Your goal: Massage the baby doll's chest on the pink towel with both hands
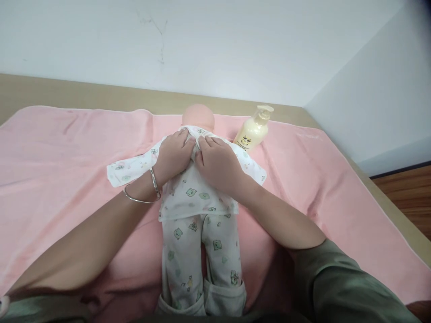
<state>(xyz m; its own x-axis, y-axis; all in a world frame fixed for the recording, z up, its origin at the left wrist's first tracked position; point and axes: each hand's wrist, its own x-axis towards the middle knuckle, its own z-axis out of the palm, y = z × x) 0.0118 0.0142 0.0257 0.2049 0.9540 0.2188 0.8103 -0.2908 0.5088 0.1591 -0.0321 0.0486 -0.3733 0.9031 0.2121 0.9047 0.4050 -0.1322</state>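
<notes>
Head view: doll (198, 115) lies straight ahead, headfirst toward wall (215, 49); both hands' (175, 154) (219, 159) bent fingers (214, 142) touch shirt (197, 195), grip unclear.

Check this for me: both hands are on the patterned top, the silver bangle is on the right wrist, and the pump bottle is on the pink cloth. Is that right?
Not quite. The head view shows the silver bangle on the left wrist, not the right. The left hand and right hand are on the patterned top, and the pump bottle is on the pink cloth.
</notes>
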